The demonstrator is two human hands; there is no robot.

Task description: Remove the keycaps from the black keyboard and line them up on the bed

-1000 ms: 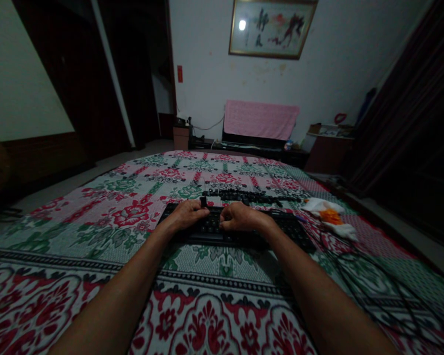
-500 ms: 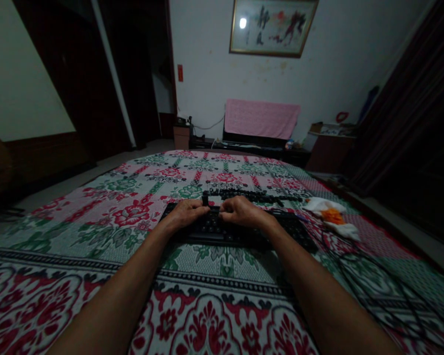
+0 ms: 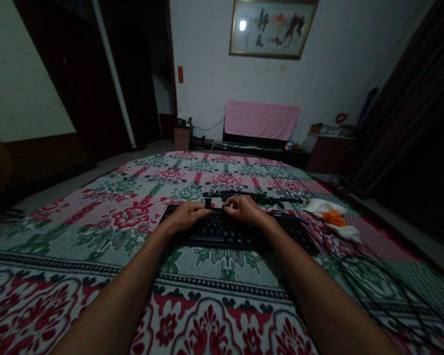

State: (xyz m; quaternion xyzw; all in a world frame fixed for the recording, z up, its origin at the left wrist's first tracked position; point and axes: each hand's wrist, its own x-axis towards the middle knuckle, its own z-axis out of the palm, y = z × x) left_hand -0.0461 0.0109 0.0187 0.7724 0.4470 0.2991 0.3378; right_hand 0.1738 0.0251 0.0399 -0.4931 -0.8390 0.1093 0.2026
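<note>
The black keyboard (image 3: 210,238) lies under our left hand (image 3: 187,216) and right hand (image 3: 246,209).
The left pinches a dark piece (image 3: 208,202) by the far edge; the right curls nearby, whether closed we cannot tell.

Near approach to the keyboard (image 3: 222,240): open between left hand (image 3: 190,215) and right hand (image 3: 246,209). Far side — strip of small black pieces (image 3: 259,197) obstructs. Right — white-and-orange bundle (image 3: 334,218), looped cable (image 3: 341,265) obstruct. Left: passage over patterned cloth (image 3: 133,214).
</note>
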